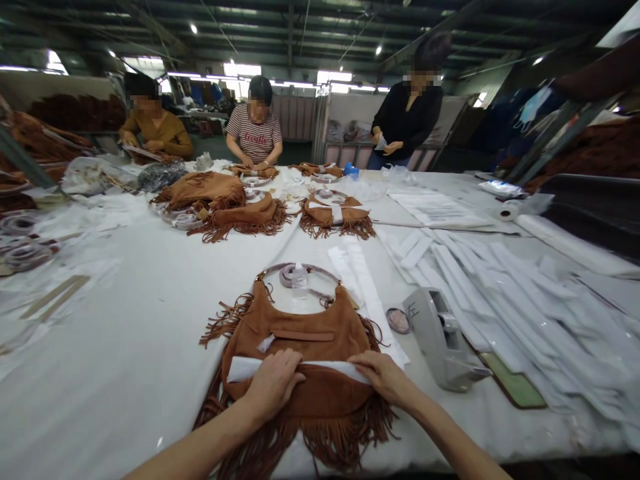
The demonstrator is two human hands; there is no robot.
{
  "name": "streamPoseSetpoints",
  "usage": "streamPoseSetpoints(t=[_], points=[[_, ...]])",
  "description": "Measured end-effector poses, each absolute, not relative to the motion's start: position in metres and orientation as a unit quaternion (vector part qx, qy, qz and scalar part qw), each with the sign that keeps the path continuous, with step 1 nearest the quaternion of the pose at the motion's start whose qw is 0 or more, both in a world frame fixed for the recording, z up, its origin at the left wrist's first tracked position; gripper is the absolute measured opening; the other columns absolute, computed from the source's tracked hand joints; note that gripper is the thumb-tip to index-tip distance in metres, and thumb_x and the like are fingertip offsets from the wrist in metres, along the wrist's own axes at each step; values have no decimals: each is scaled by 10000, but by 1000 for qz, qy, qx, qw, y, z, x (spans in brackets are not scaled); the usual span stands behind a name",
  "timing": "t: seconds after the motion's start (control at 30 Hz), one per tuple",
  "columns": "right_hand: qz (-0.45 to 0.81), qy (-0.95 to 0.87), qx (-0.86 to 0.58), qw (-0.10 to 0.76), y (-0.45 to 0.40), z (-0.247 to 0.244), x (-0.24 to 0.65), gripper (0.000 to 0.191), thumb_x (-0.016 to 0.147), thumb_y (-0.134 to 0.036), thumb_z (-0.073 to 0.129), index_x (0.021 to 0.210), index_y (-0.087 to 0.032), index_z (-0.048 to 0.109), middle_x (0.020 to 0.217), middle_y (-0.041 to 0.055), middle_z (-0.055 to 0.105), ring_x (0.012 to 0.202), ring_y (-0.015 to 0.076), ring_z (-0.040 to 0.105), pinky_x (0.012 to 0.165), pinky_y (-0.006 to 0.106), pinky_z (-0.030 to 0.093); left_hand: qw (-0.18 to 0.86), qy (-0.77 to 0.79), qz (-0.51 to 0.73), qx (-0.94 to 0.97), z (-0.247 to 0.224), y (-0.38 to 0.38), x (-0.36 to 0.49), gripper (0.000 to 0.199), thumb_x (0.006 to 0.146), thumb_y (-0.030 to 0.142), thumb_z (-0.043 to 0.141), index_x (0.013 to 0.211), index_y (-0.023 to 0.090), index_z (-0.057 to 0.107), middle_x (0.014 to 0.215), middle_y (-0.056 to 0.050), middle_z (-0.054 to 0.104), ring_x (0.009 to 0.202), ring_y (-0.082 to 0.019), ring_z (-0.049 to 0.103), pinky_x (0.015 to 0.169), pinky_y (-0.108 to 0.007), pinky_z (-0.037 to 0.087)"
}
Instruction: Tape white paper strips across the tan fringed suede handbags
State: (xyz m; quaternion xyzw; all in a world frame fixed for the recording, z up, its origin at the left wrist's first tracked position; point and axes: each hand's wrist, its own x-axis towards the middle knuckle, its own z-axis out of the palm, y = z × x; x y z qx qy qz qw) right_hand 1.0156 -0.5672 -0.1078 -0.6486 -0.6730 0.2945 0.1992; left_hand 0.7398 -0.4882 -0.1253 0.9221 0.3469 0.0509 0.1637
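A brown fringed bag [320, 327] lies flat on the white-covered table, its wrapped handle pointing away from me. Across its front runs a white strip [243, 369]. My left hand [275, 381] rests on the strip and the bag near the middle, fingers pressed together; what its fingertips grip is hidden. My right hand [385, 377] pinches the strip's right end at the bag's right side. A coiled strap [289, 275] with a clear wrapping lies within the handle loop.
Right of the bag stand a grey tape dispenser [443, 340] and a tape roll [399, 321]. Many white strips [505, 300] cover the right side. More fringed bags [215, 197] lie farther back. Three people [255, 130] stand or sit beyond the table [125, 320].
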Motion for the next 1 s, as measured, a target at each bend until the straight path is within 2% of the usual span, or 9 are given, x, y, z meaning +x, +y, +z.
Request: streamPoseSetpoints(t=[0.17, 0.27, 0.37, 0.47, 0.57, 0.7, 0.83, 1.0], points=[[249, -682, -649, 226, -577, -117, 1011, 249, 914, -281, 418, 931, -211, 656, 918, 49, 666, 890, 198, 579, 826, 344, 435, 127, 340, 59, 930, -132, -491, 738, 152, 937, 275, 433, 1025, 206, 536, 954, -47, 548, 893, -222, 516, 771, -348, 430], [169, -705, -662, 190, -577, -112, 1001, 283, 946, -262, 367, 883, -206, 637, 876, 53, 625, 846, 193, 546, 789, 348, 411, 97, 339, 67, 933, -137, -493, 738, 180, 944, 279, 403, 1026, 194, 539, 939, -57, 545, 877, -226, 518, 761, -357, 434], [50, -727, -667, 154, -570, -103, 976, 320, 963, -258, 345, 809, -192, 618, 892, 66, 578, 852, 199, 502, 815, 376, 365, 81, 333, 78, 936, -143, -495, 739, 186, 944, 275, 397, 1022, 189, 543, 919, -57, 542, 863, -216, 518, 750, -342, 435], [3, -760, -636, 131, -563, -104, 944, 208, 940, -311, 448, 874, -191, 605, 940, 67, 559, 881, 209, 478, 809, 372, 354, 65, 330, 85, 938, -148, -496, 739, 208, 953, 280, 376, 1022, 187, 549, 922, -57, 540, 840, -203, 516, 742, -330, 430], [-17, -778, -621, 93, -559, -116, 922, 167, 904, -354, 535, 913, -199, 594, 919, 59, 553, 848, 213, 472, 736, 352, 356, 39, 317, 64, 946, -149, -494, 734, 208, 946, 256, 405, 1089, 200, 545, 934, -54, 546, 829, -201, 516, 730, -324, 419], [-26, -777, -620, 109, -557, -128, 920, 167, 921, -342, 515, 904, -199, 598, 908, 55, 544, 828, 198, 472, 719, 335, 353, -6, 300, 42, 953, -143, -486, 718, 331, 928, 205, 440, 1247, 284, 483, 974, -52, 548, 881, -223, 514, 752, -354, 402], [10, -777, -616, 129, -550, -133, 926, 176, 924, -316, 514, 847, -192, 613, 874, 50, 541, 813, 188, 475, 731, 333, 362, 5, 316, 48, 947, -141, -478, 705, 293, 947, 276, 421, 1225, 302, 509, 983, -57, 531, 901, -220, 502, 777, -370, 397], [72, -768, -615, 166, -536, -142, 930, 249, 953, -310, 451, 827, -202, 638, 818, 43, 549, 798, 177, 492, 729, 309, 386, 44, 313, 75, 946, -152, -467, 706, 283, 963, 318, 374, 1175, 272, 555, 906, -52, 531, 864, -212, 499, 772, -367, 419]])
